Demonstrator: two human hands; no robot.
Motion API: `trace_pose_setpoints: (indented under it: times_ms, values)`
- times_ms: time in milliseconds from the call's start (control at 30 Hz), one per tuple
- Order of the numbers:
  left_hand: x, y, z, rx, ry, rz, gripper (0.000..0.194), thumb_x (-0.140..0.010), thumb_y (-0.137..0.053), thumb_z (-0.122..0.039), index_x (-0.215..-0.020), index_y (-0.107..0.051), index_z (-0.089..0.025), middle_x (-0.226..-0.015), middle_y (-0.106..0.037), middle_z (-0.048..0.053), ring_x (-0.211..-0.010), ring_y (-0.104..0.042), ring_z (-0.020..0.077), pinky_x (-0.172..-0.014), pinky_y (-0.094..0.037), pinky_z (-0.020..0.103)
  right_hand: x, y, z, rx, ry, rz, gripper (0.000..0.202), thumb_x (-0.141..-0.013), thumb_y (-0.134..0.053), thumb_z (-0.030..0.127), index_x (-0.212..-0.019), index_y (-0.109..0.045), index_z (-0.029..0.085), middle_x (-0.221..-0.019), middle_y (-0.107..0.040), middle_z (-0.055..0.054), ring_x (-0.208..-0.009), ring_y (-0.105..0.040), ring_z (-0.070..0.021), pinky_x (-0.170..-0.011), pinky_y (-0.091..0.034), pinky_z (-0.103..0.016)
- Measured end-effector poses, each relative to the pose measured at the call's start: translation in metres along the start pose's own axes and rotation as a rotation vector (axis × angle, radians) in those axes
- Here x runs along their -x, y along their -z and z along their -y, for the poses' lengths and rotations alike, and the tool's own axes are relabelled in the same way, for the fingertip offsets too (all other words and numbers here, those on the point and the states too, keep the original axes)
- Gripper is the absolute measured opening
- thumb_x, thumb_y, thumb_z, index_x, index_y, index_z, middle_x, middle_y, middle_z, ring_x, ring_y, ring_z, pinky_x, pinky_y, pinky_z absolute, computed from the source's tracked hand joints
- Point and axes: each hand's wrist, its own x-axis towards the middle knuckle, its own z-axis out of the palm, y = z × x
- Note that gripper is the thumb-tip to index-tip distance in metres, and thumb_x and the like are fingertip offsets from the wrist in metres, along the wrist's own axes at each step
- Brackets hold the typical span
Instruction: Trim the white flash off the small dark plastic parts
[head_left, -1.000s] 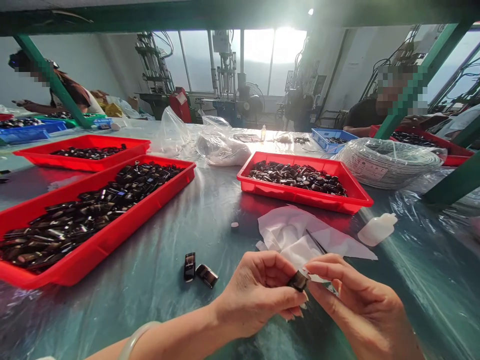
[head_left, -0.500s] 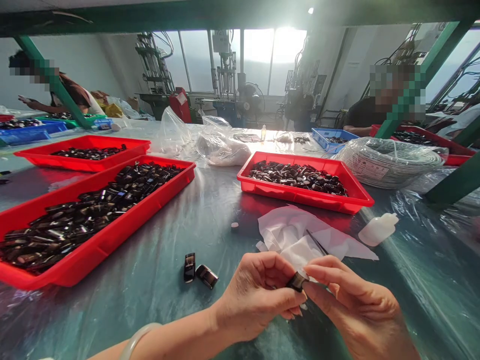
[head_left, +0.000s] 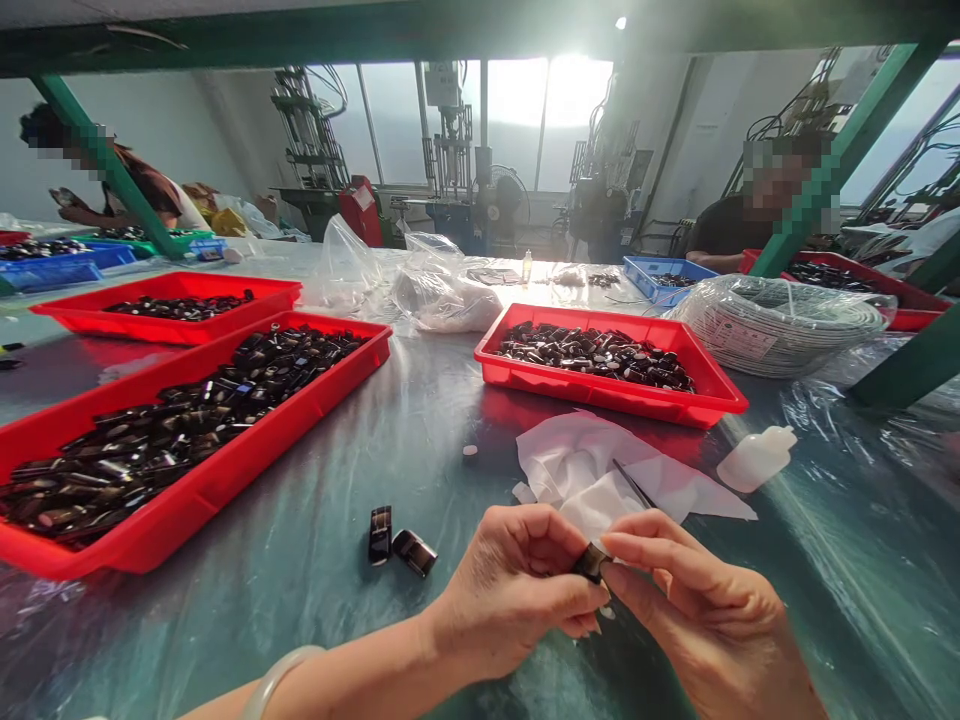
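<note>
Between the fingertips of both hands is a small glossy black part (head_left: 589,562), its kind too small to make out. My left hand (head_left: 517,580) pinches it from the left with thumb and index finger. From the right, the thumb and index finger of my right hand (head_left: 697,600) close on its other end, where a pale spot shows. Two similar black parts (head_left: 415,553) lie on the table to the left of my left hand. Just beyond my hands is a crumpled white cloth (head_left: 577,470), with dark tweezers (head_left: 634,484) resting on it.
Red trays of black parts stand at the left (head_left: 247,470), far left (head_left: 165,325) and centre right (head_left: 607,390). A white squeeze bottle (head_left: 756,460) lies at right, near a wrapped coil (head_left: 780,325). Green posts (head_left: 840,170) frame the table; two people sit across it.
My right fingertips have shifted slightly left over the end of the black part. My left hand has barely moved. At far left, the other person's hands have shifted.
</note>
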Motion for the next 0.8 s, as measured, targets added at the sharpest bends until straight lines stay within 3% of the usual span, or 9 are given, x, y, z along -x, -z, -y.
trace_pose_setpoints:
  times_ms: [133,300,500,633,733,800]
  values:
    - [0.000,0.000,0.001,-0.020,0.000,-0.009,0.013,-0.056,-0.067,-0.008,-0.064,-0.056,-0.010,-0.050,-0.060,0.000,-0.042,-0.054,0.0079,-0.045,-0.045,0.019,-0.002,0.003,-0.002,0.093,0.023,0.078,0.016,-0.069,-0.069,0.016,-0.079,-0.073,0.028,-0.079,-0.061,-0.001,-0.071,-0.060,-0.0141,-0.059,-0.049,-0.021]
    - [-0.004,-0.001,0.000,-0.029,0.003,-0.016,0.013,-0.056,-0.068,-0.009,-0.063,-0.057,-0.010,-0.048,-0.058,-0.001,-0.041,-0.053,0.0077,-0.043,-0.045,0.018,-0.003,0.002,-0.002,0.118,0.023,0.085,0.010,-0.072,-0.067,0.020,-0.078,-0.073,0.026,-0.079,-0.060,-0.002,-0.071,-0.059,-0.0141,-0.060,-0.049,-0.021]
    - [-0.011,0.006,-0.016,-0.137,-0.042,-0.097,0.016,-0.061,-0.070,-0.015,-0.073,-0.062,-0.008,-0.063,-0.065,0.003,-0.049,-0.059,0.0097,-0.047,-0.047,0.018,-0.005,-0.003,-0.001,0.058,-0.059,-0.082,0.028,-0.071,-0.066,0.033,-0.098,-0.069,0.025,-0.087,-0.062,-0.003,-0.071,-0.058,-0.0141,-0.064,-0.050,-0.024]
    - [-0.027,0.008,-0.046,-0.235,-0.044,-0.179,0.018,-0.062,-0.071,-0.014,-0.074,-0.060,-0.008,-0.062,-0.065,0.004,-0.048,-0.060,0.0099,-0.050,-0.050,0.021,-0.007,0.001,-0.003,0.032,-0.102,-0.013,0.029,-0.073,-0.064,0.036,-0.099,-0.068,0.023,-0.083,-0.063,-0.003,-0.069,-0.059,-0.0136,-0.064,-0.050,-0.024]
    - [-0.057,0.000,-0.085,-0.295,-0.144,-0.232,0.013,-0.065,-0.068,-0.008,-0.073,-0.058,-0.008,-0.060,-0.064,0.005,-0.053,-0.062,0.0114,-0.059,-0.053,0.024,-0.008,0.005,-0.007,0.072,-0.106,0.086,0.029,-0.076,-0.061,0.036,-0.101,-0.066,0.022,-0.085,-0.063,-0.004,-0.068,-0.058,-0.0133,-0.062,-0.050,-0.024]
    - [-0.083,-0.006,-0.112,-0.328,-0.238,-0.247,0.015,-0.069,-0.065,-0.010,-0.083,-0.059,-0.009,-0.068,-0.064,0.004,-0.061,-0.064,0.0103,-0.067,-0.053,0.022,-0.009,0.006,-0.009,0.103,-0.127,0.112,0.030,-0.077,-0.059,0.037,-0.102,-0.065,0.021,-0.086,-0.063,-0.005,-0.066,-0.058,-0.0130,-0.060,-0.050,-0.024]
